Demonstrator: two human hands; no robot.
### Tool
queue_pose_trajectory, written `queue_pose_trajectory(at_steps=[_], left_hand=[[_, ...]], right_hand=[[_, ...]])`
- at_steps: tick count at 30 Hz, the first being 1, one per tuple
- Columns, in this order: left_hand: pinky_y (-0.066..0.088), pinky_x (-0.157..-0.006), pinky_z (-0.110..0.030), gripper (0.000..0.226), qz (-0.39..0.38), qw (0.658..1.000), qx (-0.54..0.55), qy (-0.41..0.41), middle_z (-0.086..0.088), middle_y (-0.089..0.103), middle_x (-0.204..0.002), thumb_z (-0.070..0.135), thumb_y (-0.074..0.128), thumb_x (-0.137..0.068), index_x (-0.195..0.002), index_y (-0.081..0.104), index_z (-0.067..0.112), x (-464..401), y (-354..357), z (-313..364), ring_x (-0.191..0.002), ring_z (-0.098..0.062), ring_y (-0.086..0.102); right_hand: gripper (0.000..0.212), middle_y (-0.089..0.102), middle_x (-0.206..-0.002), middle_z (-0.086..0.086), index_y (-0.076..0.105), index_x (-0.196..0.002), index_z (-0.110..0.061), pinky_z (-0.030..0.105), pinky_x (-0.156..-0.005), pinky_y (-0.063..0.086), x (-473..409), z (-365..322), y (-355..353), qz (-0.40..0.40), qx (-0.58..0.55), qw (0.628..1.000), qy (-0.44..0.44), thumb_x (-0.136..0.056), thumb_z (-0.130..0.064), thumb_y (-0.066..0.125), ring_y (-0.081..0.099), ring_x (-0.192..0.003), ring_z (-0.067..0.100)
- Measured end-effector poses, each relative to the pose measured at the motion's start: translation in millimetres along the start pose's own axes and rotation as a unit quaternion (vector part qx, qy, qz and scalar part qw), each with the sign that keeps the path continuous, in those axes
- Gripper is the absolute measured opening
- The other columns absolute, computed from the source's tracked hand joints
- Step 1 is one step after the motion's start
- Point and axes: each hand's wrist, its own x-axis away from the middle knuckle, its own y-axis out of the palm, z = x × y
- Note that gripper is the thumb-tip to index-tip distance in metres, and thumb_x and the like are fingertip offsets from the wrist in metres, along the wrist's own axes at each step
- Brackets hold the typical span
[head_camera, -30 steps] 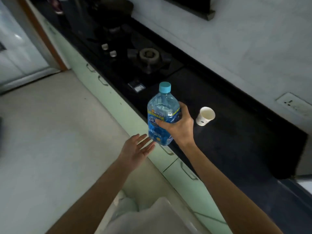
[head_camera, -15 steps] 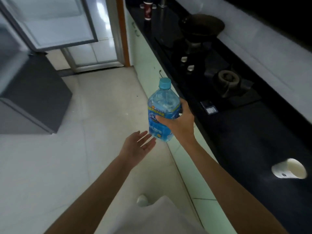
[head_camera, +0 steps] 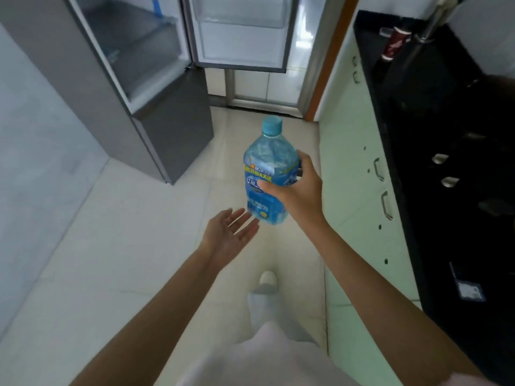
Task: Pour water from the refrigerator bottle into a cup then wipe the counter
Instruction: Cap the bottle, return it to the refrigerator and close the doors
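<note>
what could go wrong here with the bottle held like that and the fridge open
1. The right hand alone grips the blue-capped clear plastic water bottle round its label; the open left hand sits just below without touching it, so a slip would likely drop the bottle onto the tiled floor.
2. The grey refrigerator door stands open ahead, an obstacle that could be bumped when walking forward.
3. No cup is in view; turning to pour at the black counter means searching for it.
</note>
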Motion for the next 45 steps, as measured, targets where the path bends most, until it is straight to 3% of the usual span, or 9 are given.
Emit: queue_pose_trajectory(at_steps=[6,12,18,23,29,31,34,38,45], left_hand=[[0.048,-0.093,-0.045,0.031,0.023,0.997,0.051,0.055,-0.018,0.055,-0.133,0.018,0.046,-0.094,-0.118,0.053,0.001,-43.5,21.6,70.1,-0.116,-0.038,0.056],[0.048,-0.094,-0.045,0.034,0.041,0.988,0.09,0.119,-0.019,0.057,-0.129,0.018,0.044,-0.095,-0.122,0.053,0.0,-82.7,67.5,151.1,-0.116,-0.039,0.056],[0.047,-0.097,-0.045,0.039,0.044,0.977,0.124,0.168,-0.019,0.055,-0.131,0.02,0.042,-0.097,-0.129,0.05,0.0,-120.4,97.9,221.7,-0.115,-0.038,0.057],[0.048,-0.092,-0.043,0.04,0.041,0.971,0.135,0.196,-0.019,0.054,-0.133,0.021,0.041,-0.097,-0.131,0.048,0.002,-152.6,115.1,283.9,-0.114,-0.035,0.056],[0.049,-0.082,-0.042,0.04,0.025,0.967,0.124,0.221,-0.02,0.057,-0.125,0.022,0.037,-0.099,-0.132,0.044,0.0,-190.3,134.3,381.0,-0.108,-0.034,0.058],[0.047,-0.09,-0.043,0.042,0.028,0.966,0.12,0.226,-0.02,0.055,-0.131,0.022,0.037,-0.099,-0.134,0.043,-0.001,-202.7,141.2,417.0,-0.115,-0.034,0.055],[0.042,-0.101,-0.042,0.042,0.022,0.965,0.116,0.233,-0.022,0.055,-0.13,0.022,0.037,-0.099,-0.132,0.043,-0.003,-218.3,153.6,466.0,-0.119,-0.034,0.053],[0.048,-0.095,-0.042,0.037,0.015,0.957,0.136,0.255,-0.02,0.058,-0.122,0.021,0.04,-0.098,-0.128,0.046,0.0,-237.0,174.3,517.9,-0.115,-0.036,0.055],[0.047,-0.094,-0.041,0.035,0.02,0.936,0.173,0.305,-0.021,0.053,-0.13,0.018,0.041,-0.096,-0.122,0.05,-0.003,-287.5,212.7,596.3,-0.11,-0.034,0.057]], right_hand=[[0.071,0.062,-0.106,-0.016,0.052,-0.116,-0.029,0.033,-0.085,0.056,-97.1,-7.4,56.0,-0.082,-0.01,0.996,-0.043,-0.055,-0.038,0.088,0.061,-0.097,0.002],[0.069,0.062,-0.101,-0.019,0.056,-0.116,-0.02,0.018,-0.078,0.053,-205.1,-32.2,104.9,-0.133,-0.032,0.987,-0.083,-0.057,-0.03,0.09,0.059,-0.09,-0.009],[0.066,0.064,-0.1,-0.016,0.058,-0.111,-0.022,0.025,-0.08,0.055,-293.7,-55.2,154.2,-0.177,-0.052,0.977,-0.102,-0.052,-0.034,0.087,0.06,-0.09,-0.007],[0.069,0.067,-0.106,-0.01,0.058,-0.113,-0.024,0.039,-0.084,0.057,-362.6,-65.9,201.0,-0.214,-0.06,0.968,-0.116,-0.052,-0.037,0.087,0.064,-0.098,0.005],[0.065,0.065,-0.101,-0.015,0.056,-0.111,-0.025,0.028,-0.08,0.056,-444.2,-90.2,270.2,-0.223,-0.071,0.962,-0.14,-0.055,-0.027,0.09,0.062,-0.092,-0.005],[0.066,0.065,-0.102,-0.013,0.057,-0.114,-0.019,0.025,-0.079,0.056,-472.0,-100.6,292.3,-0.225,-0.076,0.96,-0.15,-0.058,-0.024,0.09,0.061,-0.091,-0.007],[0.071,0.066,-0.107,-0.008,0.056,-0.118,-0.019,0.032,-0.084,0.057,-512.2,-117.7,321.6,-0.222,-0.083,0.957,-0.169,-0.056,-0.032,0.089,0.062,-0.096,0.001],[0.071,0.066,-0.105,-0.009,0.057,-0.114,-0.021,0.038,-0.084,0.056,-564.4,-136.3,354.7,-0.224,-0.102,0.951,-0.184,-0.052,-0.037,0.086,0.064,-0.097,0.006],[0.064,0.062,-0.095,-0.02,0.058,-0.115,-0.016,0.01,-0.071,0.049,-664.7,-158.8,406.4,-0.258,-0.119,0.939,-0.196,-0.06,-0.021,0.089,0.057,-0.083,-0.015]])
